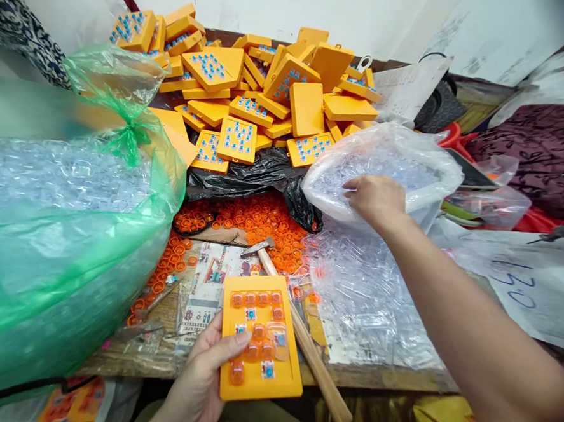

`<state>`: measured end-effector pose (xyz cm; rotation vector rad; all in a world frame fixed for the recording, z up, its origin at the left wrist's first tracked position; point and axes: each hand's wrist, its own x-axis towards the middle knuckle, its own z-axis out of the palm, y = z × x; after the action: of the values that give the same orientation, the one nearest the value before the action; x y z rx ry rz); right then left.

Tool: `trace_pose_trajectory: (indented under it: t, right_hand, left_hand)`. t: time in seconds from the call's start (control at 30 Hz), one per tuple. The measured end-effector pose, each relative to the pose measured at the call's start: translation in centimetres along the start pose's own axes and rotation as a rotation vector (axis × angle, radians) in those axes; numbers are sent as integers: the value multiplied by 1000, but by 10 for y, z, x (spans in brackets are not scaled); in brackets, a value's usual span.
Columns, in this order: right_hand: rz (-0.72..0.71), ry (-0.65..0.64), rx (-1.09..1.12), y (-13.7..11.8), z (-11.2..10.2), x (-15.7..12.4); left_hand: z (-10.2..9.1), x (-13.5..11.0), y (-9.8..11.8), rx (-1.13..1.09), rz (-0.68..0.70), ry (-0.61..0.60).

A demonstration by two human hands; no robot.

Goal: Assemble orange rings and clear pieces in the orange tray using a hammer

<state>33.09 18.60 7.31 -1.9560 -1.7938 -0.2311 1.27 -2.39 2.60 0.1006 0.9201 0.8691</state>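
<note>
My left hand (210, 366) grips a flat yellow plastic case (258, 388) above the table's front edge, thumb across its face. Clear caps over orange rings fill several of its squares. A few other squares show bare blue parts, and one larger clear cap sits at the right. My right hand (377, 198) is at a white plastic bag (442, 170) full of small clear plastic pieces (334, 176). Its fingers are curled together among them; whatever they pinch is too small to make out. A hammer (321, 356) with a wooden handle lies beside and partly behind the case.
Many yellow cases (214, 67) are piled against the wall. Loose orange rings (280, 236) cover the table's middle, below a black plastic sheet (246, 178). A large green bag (58, 274) of clear pieces bulges at left. More clear pieces (367, 292) lie heaped under my right forearm.
</note>
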Motion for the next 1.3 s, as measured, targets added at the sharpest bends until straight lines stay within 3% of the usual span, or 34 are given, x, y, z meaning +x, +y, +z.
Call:
trace_pose_trajectory:
  t: [0.1, 0.2, 0.37, 0.43, 0.53, 0.73, 0.87, 1.07, 1.17, 1.3]
  right_hand:
    - [-18, 39, -52, -14, -7, -13]
    - [-136, 94, -46, -39, -26, -49]
    - [-405, -135, -32, -60, -48, -146]
    - [-408, -146, -85, -53, -48, -177]
    - [-275, -65, -178, -36, -41, -204]
    - [-145, 99, -43, -18, -17, -214]
    - [-71, 258, 83, -18, -5, -209]
    - [60, 395, 317, -35, -8, -202]
    - [125, 304, 481, -60, -20, -206]
    - [55, -90, 786, -106, -37, -216]
  left_hand:
    - [-1, 2, 0, -25, -9, 43]
    - [-3, 2, 2, -58, 4, 88]
    - [-5, -2, 11, -85, 17, 122]
    - [-5, -3, 13, -92, 14, 125]
    - [-3, -4, 11, -104, -11, 111]
    - [2, -3, 4, -60, -99, 60]
    - [4, -4, 4, -54, -74, 76]
    - [1, -2, 1, -33, -43, 126]
    - [2, 1, -2, -44, -35, 103]
    - [5, 5, -5, -123, -71, 24]
